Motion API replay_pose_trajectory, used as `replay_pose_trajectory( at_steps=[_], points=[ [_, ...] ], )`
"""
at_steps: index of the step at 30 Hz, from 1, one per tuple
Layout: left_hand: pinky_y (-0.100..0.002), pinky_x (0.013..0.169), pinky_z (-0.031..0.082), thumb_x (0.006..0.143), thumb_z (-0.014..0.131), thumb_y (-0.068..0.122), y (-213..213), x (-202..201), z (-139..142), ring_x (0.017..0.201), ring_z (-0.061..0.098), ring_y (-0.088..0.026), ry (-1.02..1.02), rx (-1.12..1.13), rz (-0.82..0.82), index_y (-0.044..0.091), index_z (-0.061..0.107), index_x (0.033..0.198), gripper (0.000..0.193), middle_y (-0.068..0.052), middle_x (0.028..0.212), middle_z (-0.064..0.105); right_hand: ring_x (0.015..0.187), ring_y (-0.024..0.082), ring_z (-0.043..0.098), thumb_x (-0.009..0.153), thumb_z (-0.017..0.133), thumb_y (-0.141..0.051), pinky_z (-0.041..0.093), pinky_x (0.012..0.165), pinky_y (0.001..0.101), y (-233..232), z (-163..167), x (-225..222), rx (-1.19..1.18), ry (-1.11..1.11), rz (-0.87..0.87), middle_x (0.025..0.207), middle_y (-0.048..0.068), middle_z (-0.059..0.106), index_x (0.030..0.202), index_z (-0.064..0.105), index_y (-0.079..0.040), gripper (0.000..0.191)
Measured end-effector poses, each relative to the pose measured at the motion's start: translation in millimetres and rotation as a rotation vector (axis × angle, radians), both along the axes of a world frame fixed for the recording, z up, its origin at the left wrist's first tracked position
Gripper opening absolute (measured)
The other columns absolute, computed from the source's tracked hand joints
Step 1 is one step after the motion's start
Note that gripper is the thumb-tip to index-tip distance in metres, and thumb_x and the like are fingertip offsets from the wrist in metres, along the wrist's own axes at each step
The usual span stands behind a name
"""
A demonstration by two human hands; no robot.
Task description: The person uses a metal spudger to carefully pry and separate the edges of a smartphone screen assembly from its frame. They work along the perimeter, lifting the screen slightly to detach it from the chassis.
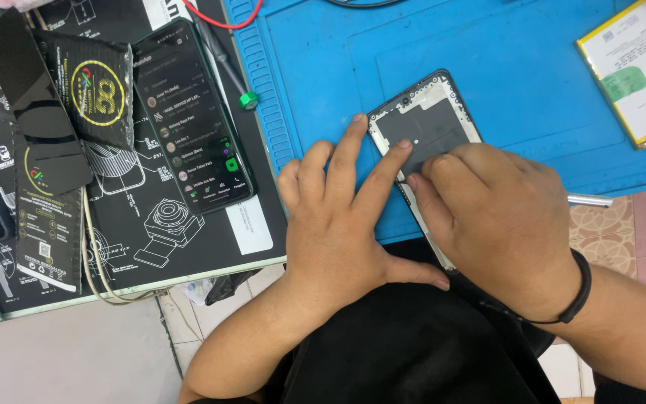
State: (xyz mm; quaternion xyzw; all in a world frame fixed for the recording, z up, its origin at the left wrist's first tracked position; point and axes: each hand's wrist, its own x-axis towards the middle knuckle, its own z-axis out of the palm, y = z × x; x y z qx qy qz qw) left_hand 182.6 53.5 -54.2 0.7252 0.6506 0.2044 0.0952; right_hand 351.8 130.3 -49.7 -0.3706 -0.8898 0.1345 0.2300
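While hands (338,224) pin it, phone frame (428,127) — top up-left

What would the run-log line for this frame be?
left hand: fingers pressing opened phone frame | right hand: fingertips on frame | surface: blue mat | nearby: lit phone

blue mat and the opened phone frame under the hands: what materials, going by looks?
Blue mat: probably silicone or soft rubber; matte, with moulded ridges and recessed trays. Opened phone frame, under the left hand and right hand: pale inner plate looks like metal, dull silver; dark rim may be plastic or painted metal, can't tell.
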Motion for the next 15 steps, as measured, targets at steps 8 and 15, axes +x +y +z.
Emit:
replay_pose_trajectory(
  at_steps=[8, 15],
  points=[
    [-0.057, 0.110, 0.025, 0.045, 0.073, 0.094, -1, 4, -1, 0.129, 0.037, -0.040, -0.014, 0.001, 0.004, 0.011, 0.056, 0.146, 0.132, -0.024, 0.156, 0.038, 0.062, 0.024, 0.059, 0.091, 0.081, -0.016, 0.045, 0.054, 0.0362, 0, 0, 4, 0.017, -0.031, 0.044, 0.075, 0.006, 0.054, 0.084, 0.064, -0.007, 0.020],
    [-0.057, 0.110, 0.025, 0.045, 0.077, 0.091, 0, 5, 0, 0.130, 0.036, -0.042, 0.006, -0.004, -0.001, 0.009, 0.054, 0.149, 0.133, -0.027, 0.157, 0.035, 0.063, 0.025, 0.060, 0.089, 0.080, -0.016, 0.046, 0.055, 0.0377, 2, 9, 3, 0.055, -0.045, 0.092, 0.077, 0.005, 0.054, 0.081, 0.061, -0.009, 0.021]
  ],
)
